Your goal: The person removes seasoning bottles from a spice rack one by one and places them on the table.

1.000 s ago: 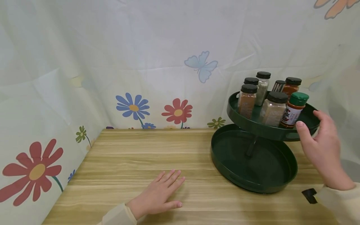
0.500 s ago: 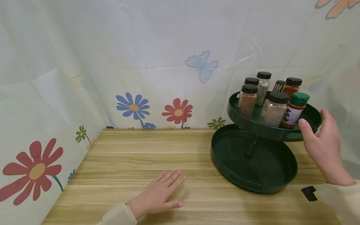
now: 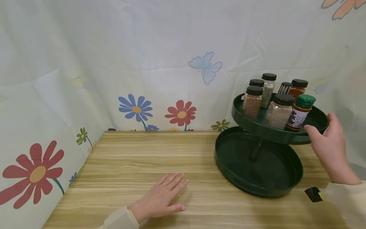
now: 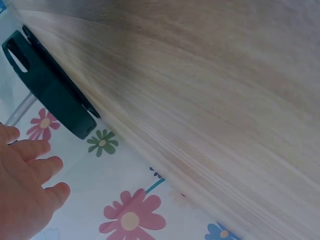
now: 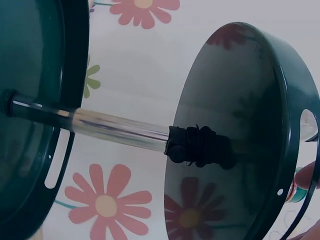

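A dark green two-tier spice rack stands at the right in the head view, its round upper tray (image 3: 261,130) on a slim post (image 3: 256,151) over the round lower tray (image 3: 237,159). My right hand (image 3: 330,146) grips the upper tray's right rim between thumb and fingers. In the right wrist view a fingertip (image 5: 306,177) shows at that rim. Several spice jars sit upright on the upper tray, including a green-capped bottle (image 3: 299,116) near my thumb and a black-capped jar (image 3: 279,114) beside it. My left hand (image 3: 160,198) rests flat on the table, fingers spread.
The wood-grain table (image 3: 137,156) meets a pale curtain (image 3: 160,47) printed with flowers and a butterfly. A small black piece (image 3: 313,194) appears at the right sleeve. The lower tray holds nothing visible.
My right hand has shifted slightly right along the upper tray's rim, its thumb coming down onto the edge. The upper tray seems turned very slightly. My left hand has stayed still.
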Demonstrator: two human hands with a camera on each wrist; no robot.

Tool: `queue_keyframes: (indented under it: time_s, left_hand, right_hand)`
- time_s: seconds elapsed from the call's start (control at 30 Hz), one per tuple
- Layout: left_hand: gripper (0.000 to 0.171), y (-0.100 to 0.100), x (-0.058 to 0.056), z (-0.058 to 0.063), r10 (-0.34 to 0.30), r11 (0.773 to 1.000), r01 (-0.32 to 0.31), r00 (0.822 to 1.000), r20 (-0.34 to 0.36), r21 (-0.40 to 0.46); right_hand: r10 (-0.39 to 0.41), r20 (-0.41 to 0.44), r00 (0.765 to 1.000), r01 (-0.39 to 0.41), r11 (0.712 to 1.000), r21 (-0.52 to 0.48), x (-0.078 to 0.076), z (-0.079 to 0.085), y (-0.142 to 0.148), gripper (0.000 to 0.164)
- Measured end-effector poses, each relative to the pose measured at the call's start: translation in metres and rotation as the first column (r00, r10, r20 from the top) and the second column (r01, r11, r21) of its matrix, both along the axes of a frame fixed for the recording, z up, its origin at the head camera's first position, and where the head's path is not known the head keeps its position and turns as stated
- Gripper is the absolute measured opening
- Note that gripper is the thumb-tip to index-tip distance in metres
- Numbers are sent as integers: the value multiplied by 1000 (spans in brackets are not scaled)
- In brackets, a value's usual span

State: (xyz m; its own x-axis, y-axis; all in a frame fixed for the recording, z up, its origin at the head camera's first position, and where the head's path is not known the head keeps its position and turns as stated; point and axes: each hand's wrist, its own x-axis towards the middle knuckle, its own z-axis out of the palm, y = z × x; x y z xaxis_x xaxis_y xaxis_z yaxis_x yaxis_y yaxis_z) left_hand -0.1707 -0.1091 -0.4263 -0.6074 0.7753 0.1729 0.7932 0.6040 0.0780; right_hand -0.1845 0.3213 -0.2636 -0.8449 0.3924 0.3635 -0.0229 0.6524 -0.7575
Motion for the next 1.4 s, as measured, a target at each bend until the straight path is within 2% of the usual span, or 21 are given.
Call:
queue_keyframes:
  time_s: [0.17,0.23,0.33,0.4,0.53,0.77,0.9,1.17,1.33,1.4]
  left_hand:
    - [70,0,0,-1,6,1000,-6,1000,-4,-4]
    - [70,-1,0,-2,8,1000,-8,1000,-8,-4]
    - [70,-1,0,-2,7,1000,-7,1000,-14,-1]
    - [70,-1,0,-2,7,1000,-7,1000,-11,1]
    - [70,0,0,-2,8,1000,-8,1000,-3,2]
    - [70,2,-2,0,8,1000,-8,1000,2,-6]
    - [70,3,-4,0,0,1000,0,1000,2,-4]
    - [69,6,-8,6,-1,1000,1,1000,28,-11]
    - [69,9,-10,15,10,1000,-9,1000,25,-27]
    - [68,9,-11,17,9,999,-9,1000,18,-34]
  right_hand:
    - [34,-6,999,-34,993,-110,-3,-1,3,67]
    - [48,-28,998,-51,990,-134,-3,0,6,51]
    - [62,-60,996,-70,986,-154,-3,0,10,17]
    - [57,-74,996,-69,982,-176,-4,0,12,8]
    - [43,-68,997,-57,974,-220,-6,-2,16,5]
    - [60,-120,991,-101,925,-366,-9,-8,21,4]
    - [57,-136,989,-105,920,-377,-9,-9,21,4]
    - [34,-116,993,-72,938,-339,-10,-10,22,4]
    - [33,-132,991,-79,929,-361,-11,-10,22,4]
    - [40,-144,989,-94,917,-387,-11,-11,22,4]
